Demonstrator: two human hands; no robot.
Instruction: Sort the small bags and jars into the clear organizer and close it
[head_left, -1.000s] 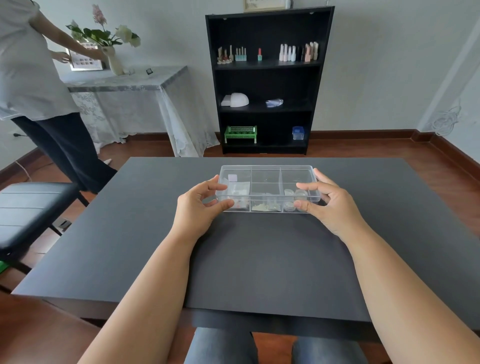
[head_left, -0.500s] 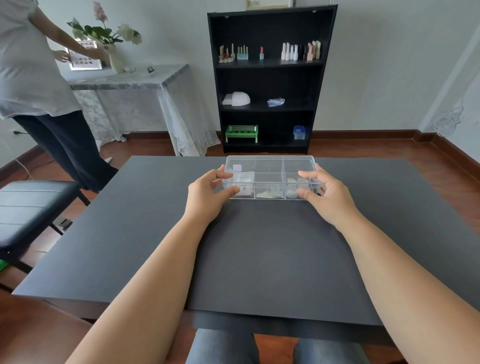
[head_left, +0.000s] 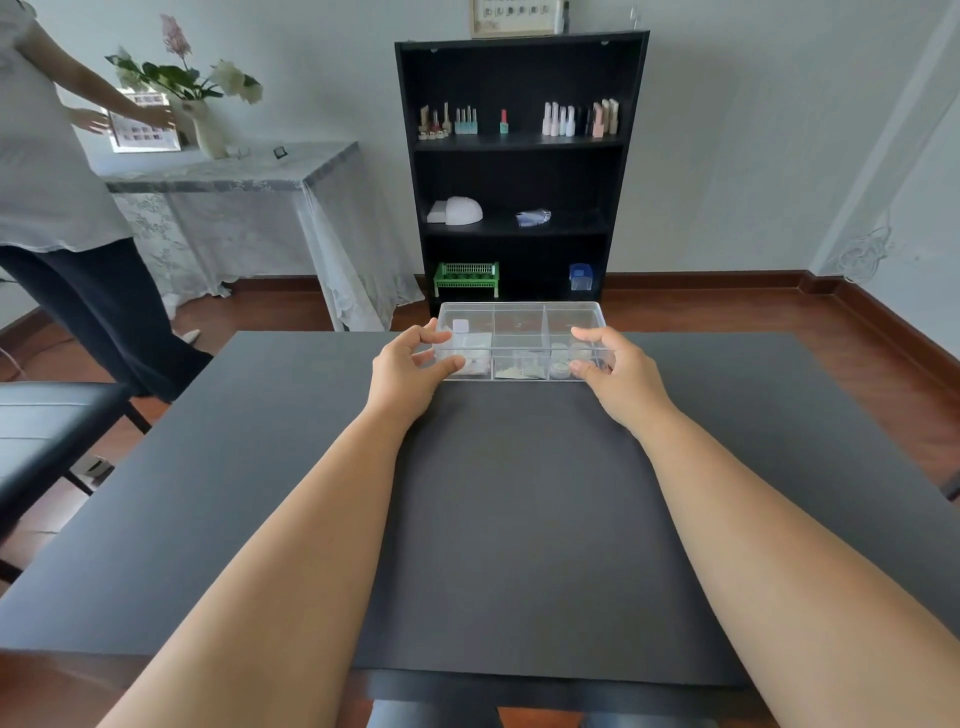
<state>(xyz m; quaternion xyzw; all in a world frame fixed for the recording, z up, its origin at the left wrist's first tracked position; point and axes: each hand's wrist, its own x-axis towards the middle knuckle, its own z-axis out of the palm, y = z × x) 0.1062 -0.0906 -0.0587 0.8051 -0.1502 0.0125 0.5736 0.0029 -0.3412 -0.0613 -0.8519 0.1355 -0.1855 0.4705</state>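
The clear organizer (head_left: 519, 327) is held above the far part of the black table (head_left: 260, 467), its lid down over the divided compartments. Small bags (head_left: 519, 366) show in the left and middle cells, and small round jars (head_left: 561, 364) in the right cells. My left hand (head_left: 410, 371) grips the organizer's left end, thumb under and fingers on top. At the right end my right hand (head_left: 618, 371) holds it the same way. Both arms are stretched far forward.
A black bookshelf (head_left: 519, 171) with nail polish bottles stands against the far wall. A person (head_left: 57, 208) stands at the left by a cloth-covered side table (head_left: 234, 208) with a vase. A black chair (head_left: 47, 431) sits at the table's left.
Both hands have carried the closed organizer away from me, toward the table's far edge, and my arms have stretched out further.
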